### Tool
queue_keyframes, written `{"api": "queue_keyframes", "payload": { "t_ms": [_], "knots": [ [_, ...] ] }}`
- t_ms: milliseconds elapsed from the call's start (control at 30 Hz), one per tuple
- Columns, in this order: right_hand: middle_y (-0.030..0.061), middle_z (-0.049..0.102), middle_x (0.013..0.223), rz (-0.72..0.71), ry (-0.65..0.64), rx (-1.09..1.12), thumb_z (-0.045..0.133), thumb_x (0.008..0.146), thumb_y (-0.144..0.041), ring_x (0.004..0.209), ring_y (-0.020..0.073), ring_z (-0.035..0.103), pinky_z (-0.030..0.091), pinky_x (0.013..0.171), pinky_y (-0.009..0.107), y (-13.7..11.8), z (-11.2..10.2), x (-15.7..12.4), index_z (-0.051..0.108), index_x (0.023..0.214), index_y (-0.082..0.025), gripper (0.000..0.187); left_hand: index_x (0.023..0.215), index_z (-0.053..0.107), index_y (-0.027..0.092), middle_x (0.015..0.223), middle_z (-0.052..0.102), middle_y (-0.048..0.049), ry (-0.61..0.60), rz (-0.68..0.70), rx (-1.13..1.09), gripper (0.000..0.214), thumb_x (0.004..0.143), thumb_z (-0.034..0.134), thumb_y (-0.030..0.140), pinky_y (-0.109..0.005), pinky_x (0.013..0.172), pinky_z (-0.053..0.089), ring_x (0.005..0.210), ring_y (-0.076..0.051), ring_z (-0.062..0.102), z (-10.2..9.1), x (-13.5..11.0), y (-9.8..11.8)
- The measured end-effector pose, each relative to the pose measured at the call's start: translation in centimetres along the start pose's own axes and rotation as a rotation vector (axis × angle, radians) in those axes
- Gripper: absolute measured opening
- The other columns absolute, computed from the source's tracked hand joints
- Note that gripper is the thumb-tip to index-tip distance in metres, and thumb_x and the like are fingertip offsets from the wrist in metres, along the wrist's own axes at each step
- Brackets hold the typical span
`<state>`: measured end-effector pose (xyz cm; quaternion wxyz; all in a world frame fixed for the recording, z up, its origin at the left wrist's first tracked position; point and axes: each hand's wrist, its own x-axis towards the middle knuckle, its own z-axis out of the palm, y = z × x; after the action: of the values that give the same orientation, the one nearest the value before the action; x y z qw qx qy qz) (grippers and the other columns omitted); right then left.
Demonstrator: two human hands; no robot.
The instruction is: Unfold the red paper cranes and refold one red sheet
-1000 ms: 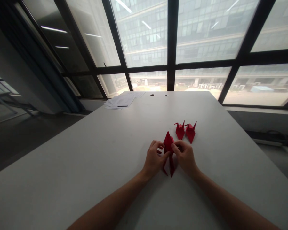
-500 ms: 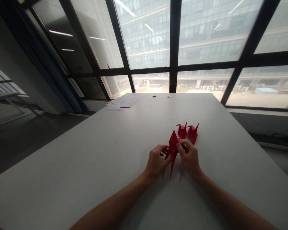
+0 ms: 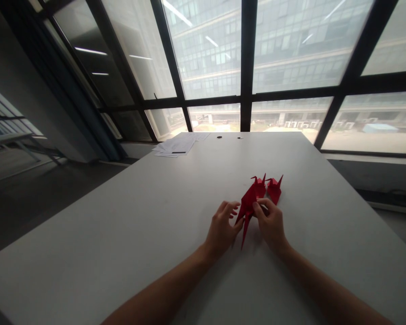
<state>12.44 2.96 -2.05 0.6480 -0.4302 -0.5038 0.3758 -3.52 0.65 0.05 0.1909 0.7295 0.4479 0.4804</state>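
Note:
A half-folded piece of red paper [image 3: 248,205] with long pointed flaps sits between my hands on the white table [image 3: 149,225]. My right hand [image 3: 271,222] pinches its right side with thumb and fingers. My left hand [image 3: 222,225] touches its left edge with the thumb, the other fingers lifted and spread. Just beyond stand two finished red paper cranes, one [image 3: 259,184] partly hidden behind the folded piece, the other [image 3: 275,189] to its right.
A stack of white paper sheets [image 3: 177,145] lies at the table's far left corner. Two small dark holes [image 3: 228,136] mark the far edge. Large windows [image 3: 243,63] rise behind the table; the floor drops off to the left.
The red piece has tilted to the right and its upper point now overlaps the nearer crane. My left fingers have loosened and spread.

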Motion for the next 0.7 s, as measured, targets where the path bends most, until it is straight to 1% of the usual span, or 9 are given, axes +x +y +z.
{"api": "queue_keyframes", "payload": {
  "t_ms": [133,233,400,500,567,633,700],
  "knots": [
    [0.0028,0.064,0.079,-0.02,0.007,-0.016,0.067,0.086,-0.044,0.067,0.0178,0.061,0.053,0.062,0.03,-0.2,0.0,0.0,0.062,0.082,-0.019,0.025,0.096,0.068,0.022,0.096,0.065,-0.0035,-0.044,0.031,0.062,0.016,0.082,0.069,0.014,-0.029,0.077,0.054,0.083,-0.016,0.063,-0.2,0.1,0.4],
    [0.0022,0.063,0.078,-0.053,-0.004,-0.051,0.065,0.087,-0.042,0.068,0.0171,0.059,0.051,0.061,0.029,-0.5,0.0,0.0,0.062,0.082,-0.019,0.024,0.093,0.071,0.021,0.091,0.067,-0.0045,-0.047,-0.001,0.05,0.011,0.085,0.066,0.016,-0.03,0.076,0.054,0.08,-0.017,0.064,-0.3,0.2,0.5],
    [0.001,0.061,0.073,-0.087,0.005,-0.122,0.062,0.089,-0.041,0.065,0.0169,0.056,0.048,0.06,0.028,-0.5,-0.1,0.0,0.061,0.081,-0.02,0.023,0.091,0.073,0.019,0.088,0.07,-0.0058,-0.022,-0.12,-0.106,0.015,0.091,0.059,0.023,-0.03,0.074,0.056,0.078,-0.017,0.067,-0.1,0.4,0.2],
    [0.0013,0.061,0.075,-0.063,0.012,-0.087,0.061,0.09,-0.042,0.068,0.0179,0.056,0.049,0.063,0.029,-0.3,-0.1,0.0,0.06,0.083,-0.02,0.023,0.099,0.067,0.019,0.086,0.071,-0.0048,0.021,-0.22,-0.255,0.015,0.091,0.06,0.029,-0.028,0.069,0.055,0.075,-0.018,0.067,-0.1,0.6,-0.4],
    [0.0011,0.061,0.075,-0.048,0.016,-0.069,0.061,0.09,-0.042,0.068,0.0181,0.057,0.049,0.063,0.03,-0.3,0.0,-0.1,0.06,0.084,-0.021,0.023,0.101,0.06,0.019,0.082,0.069,-0.0024,0.022,-0.276,-0.378,0.017,0.09,0.061,0.032,-0.026,0.065,0.053,0.071,-0.016,0.065,-0.1,0.7,-0.7],
    [0.001,0.061,0.075,-0.043,0.018,-0.083,0.06,0.09,-0.043,0.068,0.018,0.056,0.049,0.062,0.03,-0.3,-0.1,-0.1,0.061,0.084,-0.021,0.023,0.096,0.057,0.02,0.077,0.065,-0.0003,0.003,-0.295,-0.44,0.014,0.091,0.059,0.033,-0.024,0.063,0.051,0.068,-0.014,0.062,-0.2,0.9,-0.9],
    [0.0012,0.061,0.075,-0.043,0.014,-0.101,0.06,0.09,-0.043,0.067,0.0177,0.056,0.048,0.061,0.029,-0.5,-0.1,0.0,0.061,0.084,-0.02,0.023,0.089,0.059,0.019,0.076,0.062,-0.0001,-0.017,-0.288,-0.41,0.014,0.092,0.056,0.033,-0.024,0.064,0.049,0.068,-0.014,0.06,-0.3,0.9,-0.9]
  ]
}}
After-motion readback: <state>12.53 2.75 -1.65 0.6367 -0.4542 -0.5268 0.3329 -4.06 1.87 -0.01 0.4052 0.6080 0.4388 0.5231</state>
